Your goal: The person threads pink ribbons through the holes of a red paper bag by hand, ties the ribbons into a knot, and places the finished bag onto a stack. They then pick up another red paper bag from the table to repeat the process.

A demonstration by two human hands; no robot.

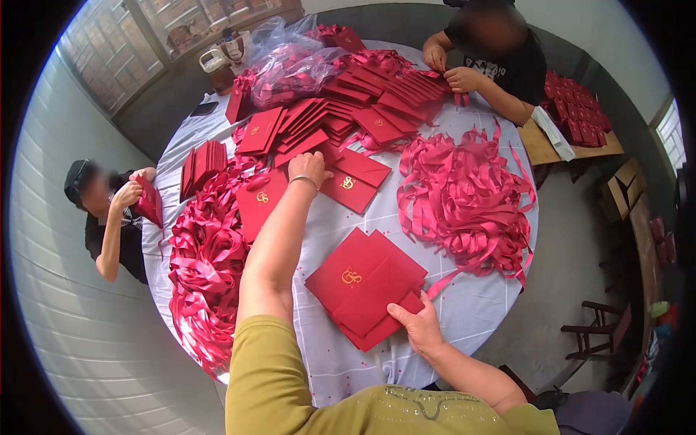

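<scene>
My left hand reaches to the near edge of the pile of red envelopes, its fingers bent and closed on the edge of a red envelope; the fingertips are partly hidden. Beside it lies another envelope with a gold emblem. My right hand grips a few overlapping red envelopes by their lower right corner, thumb on top. They are low over the table in front of me. A red ribbon end shows just above this hand.
Loose red ribbons are heaped at the right, and more ribbons at the left. A plastic bag and a jug stand at the back. Two people handle red pieces across the round table. Red packets fill a side table.
</scene>
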